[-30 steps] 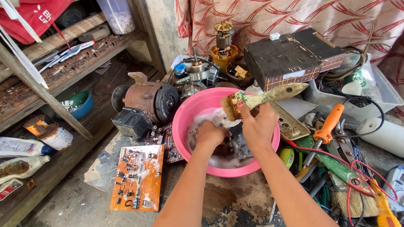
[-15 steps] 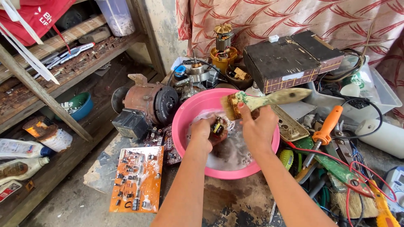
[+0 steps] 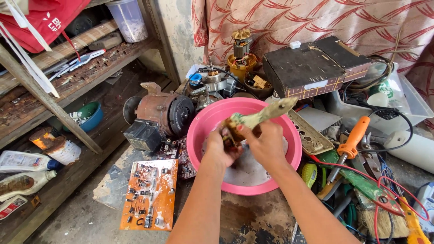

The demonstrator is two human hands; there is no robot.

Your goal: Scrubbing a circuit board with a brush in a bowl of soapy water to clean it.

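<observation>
Over the pink basin [image 3: 203, 124], my left hand [image 3: 219, 151] grips a small dark part [image 3: 227, 135], lifted above the soapy water. My right hand [image 3: 264, 142] holds a worn paintbrush [image 3: 264, 115] by its pale flaking handle, with the bristle end pressed against the part. Both hands meet at the middle of the basin. The part is mostly hidden by my fingers.
An orange circuit board [image 3: 150, 195] lies on the floor left of the basin. A rusty motor [image 3: 158, 115] sits behind it. An orange-handled screwdriver [image 3: 350, 144], red wires and tools crowd the right. A dark box [image 3: 312, 68] and wooden shelves [image 3: 68, 86] stand behind.
My left hand has lifted the dark part up out of the foamy water, and my right hand has brought the brush down onto it.
</observation>
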